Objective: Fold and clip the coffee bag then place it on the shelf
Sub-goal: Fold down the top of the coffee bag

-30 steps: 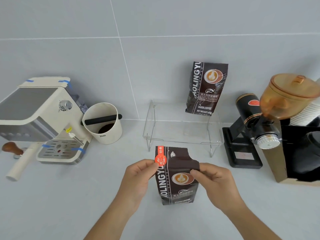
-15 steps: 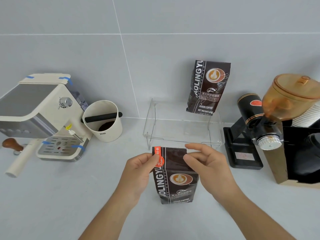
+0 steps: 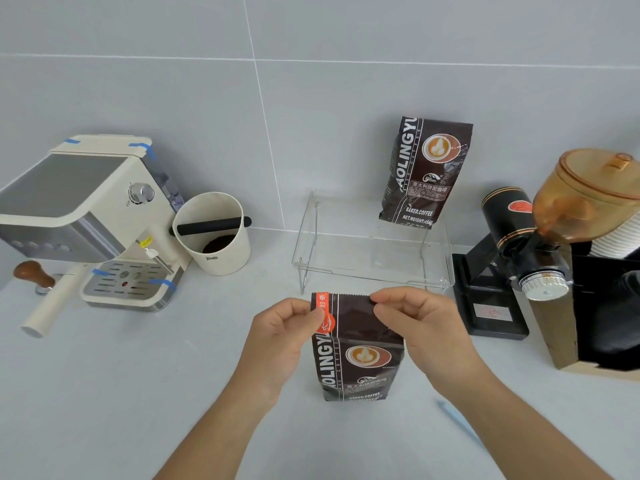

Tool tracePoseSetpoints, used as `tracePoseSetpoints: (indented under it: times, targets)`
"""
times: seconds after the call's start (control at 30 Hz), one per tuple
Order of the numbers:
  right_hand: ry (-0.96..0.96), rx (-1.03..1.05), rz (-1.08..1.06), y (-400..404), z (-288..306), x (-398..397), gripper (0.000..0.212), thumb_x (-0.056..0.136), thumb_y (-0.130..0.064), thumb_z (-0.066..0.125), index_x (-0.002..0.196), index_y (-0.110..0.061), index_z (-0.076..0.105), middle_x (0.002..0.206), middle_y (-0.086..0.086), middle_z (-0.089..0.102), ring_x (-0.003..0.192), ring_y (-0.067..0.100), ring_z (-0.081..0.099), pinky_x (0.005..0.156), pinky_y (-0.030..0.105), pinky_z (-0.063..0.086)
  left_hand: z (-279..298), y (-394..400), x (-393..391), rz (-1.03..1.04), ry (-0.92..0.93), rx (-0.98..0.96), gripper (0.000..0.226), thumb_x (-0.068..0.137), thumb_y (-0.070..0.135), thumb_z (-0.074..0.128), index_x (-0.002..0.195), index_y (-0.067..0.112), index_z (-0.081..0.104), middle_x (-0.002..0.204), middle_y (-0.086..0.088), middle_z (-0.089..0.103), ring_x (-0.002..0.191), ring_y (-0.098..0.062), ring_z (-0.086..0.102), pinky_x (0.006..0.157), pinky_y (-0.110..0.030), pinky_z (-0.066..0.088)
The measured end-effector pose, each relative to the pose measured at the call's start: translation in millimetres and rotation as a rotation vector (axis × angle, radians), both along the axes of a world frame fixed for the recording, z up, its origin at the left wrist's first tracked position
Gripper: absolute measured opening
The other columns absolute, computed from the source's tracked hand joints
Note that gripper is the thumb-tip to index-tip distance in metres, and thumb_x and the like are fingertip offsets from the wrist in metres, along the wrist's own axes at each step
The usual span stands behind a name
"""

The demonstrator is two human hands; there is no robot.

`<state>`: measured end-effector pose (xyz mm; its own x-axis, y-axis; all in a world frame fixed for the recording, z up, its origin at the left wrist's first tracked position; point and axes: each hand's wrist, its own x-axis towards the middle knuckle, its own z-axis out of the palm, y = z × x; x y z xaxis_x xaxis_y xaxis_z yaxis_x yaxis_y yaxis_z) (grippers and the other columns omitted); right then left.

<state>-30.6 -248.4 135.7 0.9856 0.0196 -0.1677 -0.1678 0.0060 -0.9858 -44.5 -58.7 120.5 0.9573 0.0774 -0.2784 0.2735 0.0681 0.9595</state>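
A dark brown coffee bag (image 3: 360,355) with an orange seal strip stands upright on the counter in front of me. My left hand (image 3: 280,341) pinches its top left corner at the orange strip. My right hand (image 3: 422,327) pinches the top right edge between thumb and forefinger. The bag's top is flat and upright. Behind it stands a clear acrylic shelf (image 3: 374,258). A second, similar coffee bag (image 3: 424,173) sits on the shelf's right side, leaning against the wall. A pale blue stick-like object (image 3: 457,422), blurred, lies on the counter by my right forearm.
A cream espresso machine (image 3: 86,220) stands at the left with a wooden-handled tamper (image 3: 33,275) beside it. A cream knock box (image 3: 213,233) sits between machine and shelf. A black grinder (image 3: 512,258) with an amber hopper (image 3: 595,192) stands at the right.
The bag's folded right top corner has been straightened up. My right hand rose from the fold to the top right edge and now pinches it. My left hand kept its hold.
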Motion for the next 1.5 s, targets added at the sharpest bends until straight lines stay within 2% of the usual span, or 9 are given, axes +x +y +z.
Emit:
tracePoseSetpoints:
  times: [0.07,0.23,0.4,0.53,0.7,1.03,1.17,1.37,1.5]
  targets:
    - [-0.012,-0.063,0.027,-2,0,-2,0.029,0.081,0.002,0.069,0.077,-0.025,0.078,0.076,-0.001,0.079,0.075,0.016,0.072,0.069,0.022,0.055,5,1,-1,-0.025,-0.013,0.051,0.023,0.083,0.004,0.069,0.099,0.019,0.067,0.078,-0.013,0.078,0.07,-0.013,0.07,0.071,-0.021,0.055]
    - [-0.097,-0.253,0.123,-3,-1,-7,0.045,0.074,0.001,0.077,0.089,-0.041,0.073,0.068,-0.015,0.071,0.07,0.009,0.068,0.082,0.029,0.056,2,13,-2,-0.166,-0.203,0.425,0.047,0.077,0.009,0.077,0.107,0.043,0.063,0.086,0.005,0.076,0.086,-0.009,0.072,0.088,-0.026,0.053]
    - [-0.163,-0.504,0.147,-5,-1,-5,0.032,0.076,-0.015,0.078,0.097,-0.039,0.073,0.069,-0.026,0.068,0.073,0.0,0.066,0.081,0.02,0.056,10,18,1,-0.229,-0.29,0.616,0.04,0.077,0.02,0.078,0.114,0.03,0.069,0.084,0.022,0.074,0.091,0.014,0.064,0.085,-0.005,0.046]
    - [-0.162,-0.528,0.207,-7,-2,-4,0.022,0.079,-0.018,0.075,0.095,-0.033,0.074,0.071,-0.028,0.07,0.072,-0.001,0.066,0.08,0.023,0.057,11,24,7,-0.33,-0.32,0.694,0.033,0.08,0.028,0.075,0.113,0.028,0.07,0.094,0.033,0.068,0.099,0.011,0.064,0.089,-0.01,0.048]
    - [-0.208,-0.594,0.271,-9,-3,-3,0.015,0.083,-0.02,0.07,0.079,-0.034,0.074,0.081,-0.021,0.068,0.07,0.004,0.063,0.065,0.012,0.048,4,27,11,-0.361,-0.335,0.625,0.011,0.087,0.024,0.068,0.093,0.031,0.073,0.097,0.026,0.071,0.093,0.001,0.068,0.083,-0.014,0.05]
    - [-0.213,-0.603,0.248,-4,-7,-5,0.021,0.087,-0.018,0.063,0.07,-0.03,0.065,0.074,-0.011,0.066,0.07,0.007,0.059,0.061,0.015,0.044,2,19,18,-0.381,-0.259,0.434,0.026,0.08,0.01,0.073,0.08,0.036,0.074,0.084,0.007,0.077,0.077,-0.009,0.072,0.076,-0.018,0.054]
    - [-0.111,-0.449,0.196,-1,-5,-6,0.016,0.087,-0.013,0.064,0.08,-0.026,0.071,0.076,-0.008,0.076,0.07,0.009,0.069,0.065,0.026,0.055,2,16,21,-0.326,-0.201,0.318,0.014,0.073,0.017,0.073,0.075,0.03,0.076,0.078,-0.003,0.077,0.072,-0.021,0.071,0.071,-0.032,0.057]
    - [0.03,-0.187,0.041,2,-1,-4,0.014,0.082,-0.001,0.07,0.075,-0.013,0.069,0.05,-0.005,0.067,0.037,0.0,0.049,0.041,0.009,0.035,2,16,22,-0.272,-0.087,0.192,0.016,0.073,0.012,0.079,0.066,0.023,0.071,0.058,-0.003,0.073,0.061,-0.02,0.06,0.065,-0.033,0.044]
    - [0.068,-0.176,0.031,7,-2,-5,0.02,0.081,0.0,0.07,0.073,-0.018,0.074,0.058,-0.005,0.073,0.052,0.004,0.064,0.055,0.015,0.048,-1,16,19,-0.247,-0.036,0.119,0.018,0.08,0.003,0.073,0.071,0.019,0.075,0.061,-0.003,0.072,0.064,-0.019,0.062,0.07,-0.029,0.046]
